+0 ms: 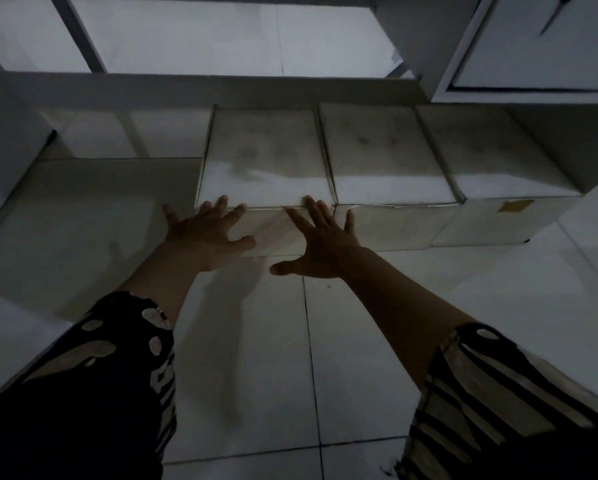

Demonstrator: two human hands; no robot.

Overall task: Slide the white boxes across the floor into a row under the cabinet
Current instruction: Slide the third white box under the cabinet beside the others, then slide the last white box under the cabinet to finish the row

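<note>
Three white boxes stand side by side on the tiled floor, their far ends under the cabinet's lower shelf [200,88]. The left box [263,157] has both my hands flat against its near face. My left hand [207,233] presses its left part, fingers spread, fingertips at the top edge. My right hand [320,237] presses the right part, fingers also spread. The middle box [384,157] touches the left one. The right box [481,157] carries a brown label on its near face.
A large white box [83,230] lies on the floor to the left, close to my left hand. A white cabinet door [533,46] hangs at the upper right. White floor tiles [256,358] stretch toward me between my patterned sleeves.
</note>
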